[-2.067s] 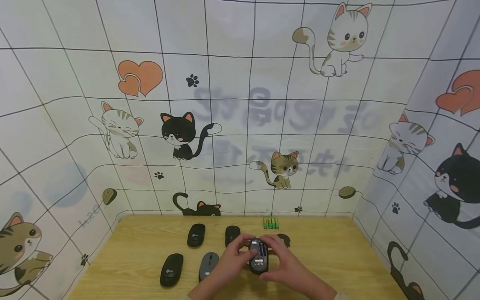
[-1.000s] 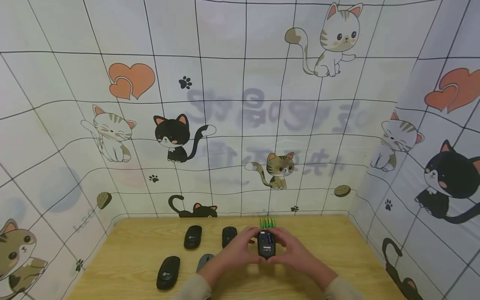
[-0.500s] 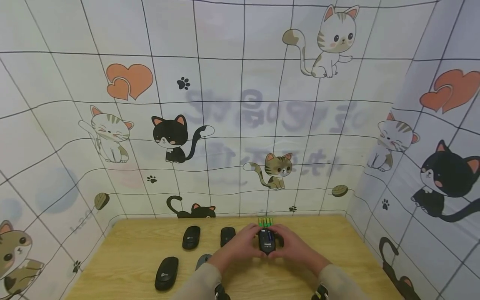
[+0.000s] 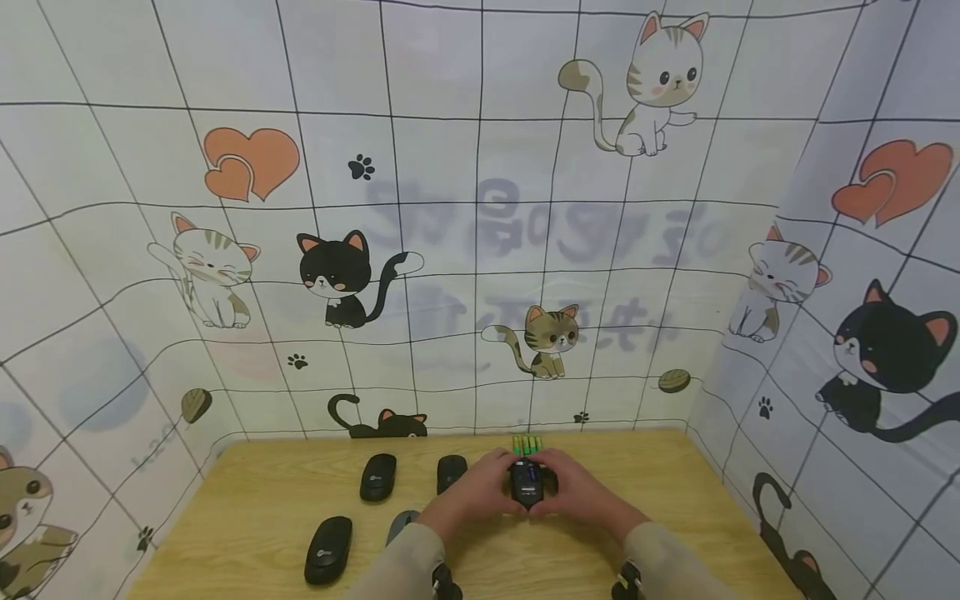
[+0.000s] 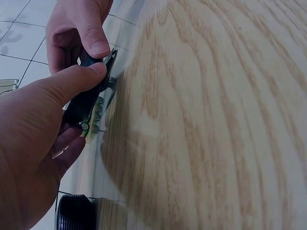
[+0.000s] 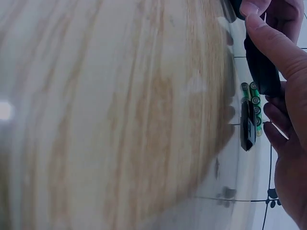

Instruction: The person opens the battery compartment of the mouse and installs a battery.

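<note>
A black computer mouse (image 4: 527,485), underside up with its battery bay facing me, is held between both hands just in front of the batteries. My left hand (image 4: 480,487) grips its left side; my right hand (image 4: 579,490) grips its right side. Both thumbs meet at the mouse's near end. Green batteries (image 4: 527,445) lie side by side behind it, and a few of their ends show past the mouse (image 6: 261,67) in the right wrist view. Beside them there is a dark, curved cover-like piece (image 6: 248,127). The fingers behind the mouse are partly hidden.
Several other mice are on the wooden table (image 4: 247,517), left of my hands: a black mouse (image 4: 378,477), another black mouse (image 4: 452,472), a larger black mouse (image 4: 328,550) and a grey mouse (image 4: 401,525) partly behind my left arm. A cat-printed cloth (image 4: 442,367) backs the table.
Both hands have moved the mouse farther from me, up close to the batteries. My left thumb has left the mouse's underside for its near end. Sleeves and wrist cameras have come into view.
</note>
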Demonstrator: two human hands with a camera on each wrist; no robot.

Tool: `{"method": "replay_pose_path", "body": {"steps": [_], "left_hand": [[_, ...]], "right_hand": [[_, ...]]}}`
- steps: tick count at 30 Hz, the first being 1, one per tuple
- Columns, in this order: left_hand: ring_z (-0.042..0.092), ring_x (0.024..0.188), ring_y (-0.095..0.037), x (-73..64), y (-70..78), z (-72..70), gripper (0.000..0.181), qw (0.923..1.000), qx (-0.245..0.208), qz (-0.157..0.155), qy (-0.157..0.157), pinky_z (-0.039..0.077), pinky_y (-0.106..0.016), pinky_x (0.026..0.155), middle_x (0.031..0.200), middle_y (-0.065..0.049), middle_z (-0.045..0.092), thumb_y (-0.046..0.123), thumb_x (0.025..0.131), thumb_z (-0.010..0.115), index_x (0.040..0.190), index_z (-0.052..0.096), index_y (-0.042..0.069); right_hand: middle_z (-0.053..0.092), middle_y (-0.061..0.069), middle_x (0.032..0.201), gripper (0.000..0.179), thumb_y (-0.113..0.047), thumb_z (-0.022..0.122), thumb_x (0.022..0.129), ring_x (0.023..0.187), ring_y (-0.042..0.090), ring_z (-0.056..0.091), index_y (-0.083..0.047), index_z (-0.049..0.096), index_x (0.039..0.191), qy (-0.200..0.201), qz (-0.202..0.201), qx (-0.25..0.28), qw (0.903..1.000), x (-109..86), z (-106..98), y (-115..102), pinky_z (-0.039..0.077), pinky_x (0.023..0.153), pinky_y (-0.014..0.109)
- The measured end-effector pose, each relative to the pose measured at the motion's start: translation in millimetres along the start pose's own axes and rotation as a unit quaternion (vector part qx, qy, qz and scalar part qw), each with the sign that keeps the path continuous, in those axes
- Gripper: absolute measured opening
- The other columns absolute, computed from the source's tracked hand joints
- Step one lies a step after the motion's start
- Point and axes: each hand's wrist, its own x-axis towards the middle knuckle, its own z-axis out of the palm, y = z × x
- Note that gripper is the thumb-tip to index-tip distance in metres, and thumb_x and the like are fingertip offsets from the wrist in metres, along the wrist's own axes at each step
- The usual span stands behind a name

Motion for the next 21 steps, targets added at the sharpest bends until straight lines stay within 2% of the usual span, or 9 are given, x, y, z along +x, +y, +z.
{"method": "replay_pose_path", "body": {"steps": [11,21], "left_hand": [[0.061,0.128,-0.014,2.7,-4.9,4.3,0.085,0.9999,0.011,0.004,-0.001,0.054,-0.035,0.112,0.14,0.001,0.061,0.038,0.082,0.101,0.152,0.061,0.011],[0.06,0.128,-0.014,2.4,-3.7,4.3,0.085,0.9998,0.018,-0.004,-0.005,0.053,-0.034,0.113,0.139,0.001,0.059,0.035,0.082,0.1,0.153,0.06,0.01]], "right_hand": [[0.061,0.004,0.142,0.093,-0.045,0.103,0.075,0.135,0.027,0.057,-0.006,0.063,0.149,-0.003,0.012,-0.026,0.9996,5.3,4.7,4.5,0.047,0.12,0.059],[0.06,0.008,0.143,0.097,-0.042,0.103,0.076,0.137,0.03,0.054,-0.004,0.059,0.153,-0.005,0.01,-0.024,0.9996,4.1,4.3,0.8,0.046,0.12,0.062]]}}
